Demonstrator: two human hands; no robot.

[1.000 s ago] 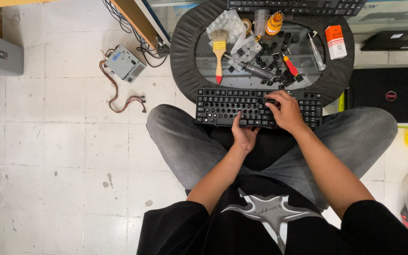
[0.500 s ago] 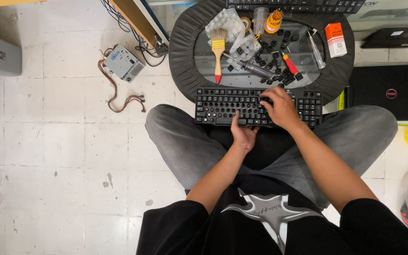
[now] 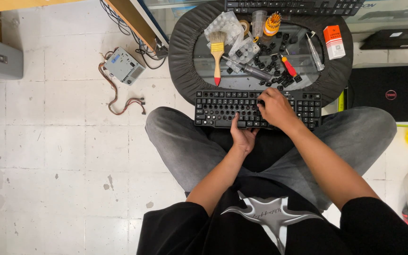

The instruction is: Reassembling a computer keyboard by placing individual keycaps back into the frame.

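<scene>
While the person sits cross-legged on pale floor tiles, a black plastic keyboard (image 3: 258, 109) lies across the lap, long axis left-right, key rows facing up. Left hand (image 3: 242, 135) cups the near edge from below, fingers curled loosely round it. Right hand (image 3: 276, 108) rests on top, mid-board, fingers bent down onto the keys; can't tell if it pinches anything. Just beyond the right fingertips: round black tray (image 3: 185, 56) w/ one yellow-banded brush (image 3: 217, 56), handle pointing toward the keyboard, one red-handled screwdriver (image 3: 289, 66), and loose black keycaps (image 3: 270, 63), too many to count.
</scene>
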